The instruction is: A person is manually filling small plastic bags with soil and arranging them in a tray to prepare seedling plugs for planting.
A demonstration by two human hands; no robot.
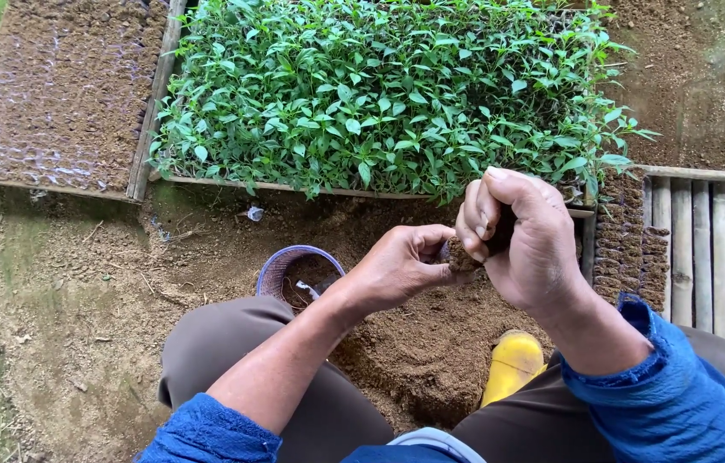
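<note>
Both hands meet over the soil heap [431,343]: left hand [401,266] pinches a small soil plug [458,255], right hand [521,236] curled on top of it (fingers touching). Seedling tray [380,94] just beyond, yellow boot [512,364] below.

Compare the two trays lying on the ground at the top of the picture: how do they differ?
The left tray shows only brown soil in its small pots, with no plants; the middle tray is crowded with leafy green seedlings that hide its soil. The left tray lies at a slant and runs off the frame's top-left; the middle tray lies nearly square to the view, just beyond the hands. Both rest on bare earth, side by side, each edged by a wooden frame.
</note>
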